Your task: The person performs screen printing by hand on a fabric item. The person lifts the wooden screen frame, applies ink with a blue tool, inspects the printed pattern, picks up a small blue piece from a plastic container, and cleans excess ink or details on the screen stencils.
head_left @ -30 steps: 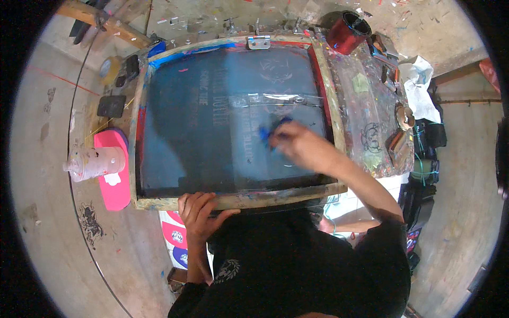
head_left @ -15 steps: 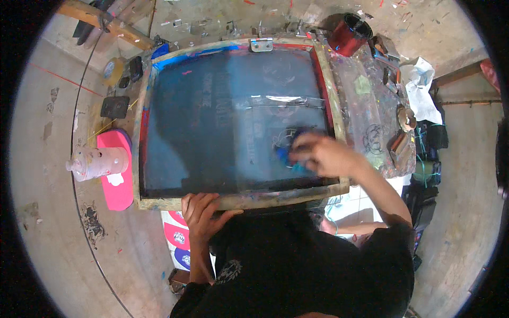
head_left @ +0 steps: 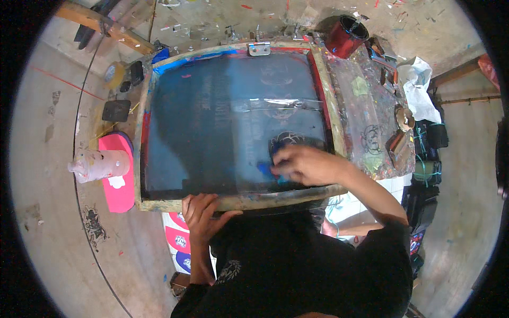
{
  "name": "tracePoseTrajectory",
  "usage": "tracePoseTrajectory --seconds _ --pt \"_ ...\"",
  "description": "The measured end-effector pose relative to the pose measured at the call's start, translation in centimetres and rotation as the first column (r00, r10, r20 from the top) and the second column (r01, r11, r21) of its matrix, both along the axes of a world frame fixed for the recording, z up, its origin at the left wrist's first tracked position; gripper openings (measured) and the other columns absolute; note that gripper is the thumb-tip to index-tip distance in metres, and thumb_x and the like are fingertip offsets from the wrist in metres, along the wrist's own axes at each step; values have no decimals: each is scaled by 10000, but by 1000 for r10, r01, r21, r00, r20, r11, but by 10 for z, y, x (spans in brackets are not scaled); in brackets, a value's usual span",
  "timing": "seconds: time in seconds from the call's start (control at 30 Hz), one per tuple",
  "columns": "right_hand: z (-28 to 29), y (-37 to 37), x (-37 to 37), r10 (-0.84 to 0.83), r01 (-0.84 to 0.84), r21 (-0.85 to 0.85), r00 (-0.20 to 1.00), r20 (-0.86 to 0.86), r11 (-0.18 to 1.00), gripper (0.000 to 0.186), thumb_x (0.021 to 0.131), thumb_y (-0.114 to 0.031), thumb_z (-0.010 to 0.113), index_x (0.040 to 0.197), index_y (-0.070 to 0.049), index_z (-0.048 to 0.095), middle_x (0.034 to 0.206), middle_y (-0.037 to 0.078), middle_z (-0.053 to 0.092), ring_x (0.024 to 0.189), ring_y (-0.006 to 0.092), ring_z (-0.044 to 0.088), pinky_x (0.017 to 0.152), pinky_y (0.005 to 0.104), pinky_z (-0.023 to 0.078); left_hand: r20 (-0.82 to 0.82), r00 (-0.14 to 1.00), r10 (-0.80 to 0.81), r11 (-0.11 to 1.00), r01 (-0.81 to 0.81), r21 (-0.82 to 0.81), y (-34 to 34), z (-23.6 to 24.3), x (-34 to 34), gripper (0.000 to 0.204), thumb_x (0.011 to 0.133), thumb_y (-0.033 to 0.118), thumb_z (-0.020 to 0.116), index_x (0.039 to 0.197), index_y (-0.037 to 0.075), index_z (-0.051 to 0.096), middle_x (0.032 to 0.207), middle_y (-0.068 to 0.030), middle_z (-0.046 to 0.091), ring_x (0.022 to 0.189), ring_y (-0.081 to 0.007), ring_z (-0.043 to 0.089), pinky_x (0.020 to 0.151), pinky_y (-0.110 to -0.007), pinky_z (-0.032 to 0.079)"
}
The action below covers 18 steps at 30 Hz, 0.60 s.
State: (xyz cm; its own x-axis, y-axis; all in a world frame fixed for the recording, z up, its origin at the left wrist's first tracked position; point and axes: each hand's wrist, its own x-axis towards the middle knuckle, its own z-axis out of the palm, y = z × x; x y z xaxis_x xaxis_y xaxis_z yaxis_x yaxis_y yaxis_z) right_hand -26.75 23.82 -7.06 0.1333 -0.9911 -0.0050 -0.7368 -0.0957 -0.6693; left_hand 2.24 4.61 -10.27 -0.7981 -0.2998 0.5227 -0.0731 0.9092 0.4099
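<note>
A screen-printing screen [head_left: 191,148] lies before me, its grey-blue mesh stretched in a paint-stained wooden frame [head_left: 275,199]. My left hand [head_left: 201,213] grips the near rail of that frame, fingers on top and thumb along the edge. Over the lower right of the mesh, my right hand [head_left: 310,165] is closed on a crumpled blue rag [head_left: 265,168], pressed to the surface; motion blurs it, and the fingers partly cover it. Just beyond the hand shows a dark patch with a round printed design [head_left: 287,139]. A strip of clear tape [head_left: 281,103] crosses the mesh farther up.
A metal hinge clamp [head_left: 259,49] sits on the far rail. Left of the frame are a pinkish bottle [head_left: 101,165] and a pink sandal-shaped piece [head_left: 121,197]. At right stand a red can [head_left: 345,38], a tape roll [head_left: 404,119] and white paper [head_left: 417,85].
My right hand has slid left and slightly nearer with the rag, uncovering more of the dark design. My left hand stays on the frame.
</note>
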Motion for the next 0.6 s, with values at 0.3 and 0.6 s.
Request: tracePoseTrajectory --seconds 0.3,0.6 --pt "10 11 -1 -116 116 68 993 -17 991 441 701 32 685 1123 -85 733 1230 128 640 1164 324 602 1024 417 493 19 999 -32 999 32 1 -1 3 -3 524 563 384 952 908 104 675 980 -23 680 888 -241 647 840 -456 466" --pt "-4 21 15 -269 437 85 684 -678 896 410 744 -35 652 1150 22 639 1074 159 663 995 308 661 899 380 547 -4 1000 -16 1000 16 -26 0 4 -1 544 553 403 953 907 95 679 999 -21 677 890 -249 648 851 -465 468"
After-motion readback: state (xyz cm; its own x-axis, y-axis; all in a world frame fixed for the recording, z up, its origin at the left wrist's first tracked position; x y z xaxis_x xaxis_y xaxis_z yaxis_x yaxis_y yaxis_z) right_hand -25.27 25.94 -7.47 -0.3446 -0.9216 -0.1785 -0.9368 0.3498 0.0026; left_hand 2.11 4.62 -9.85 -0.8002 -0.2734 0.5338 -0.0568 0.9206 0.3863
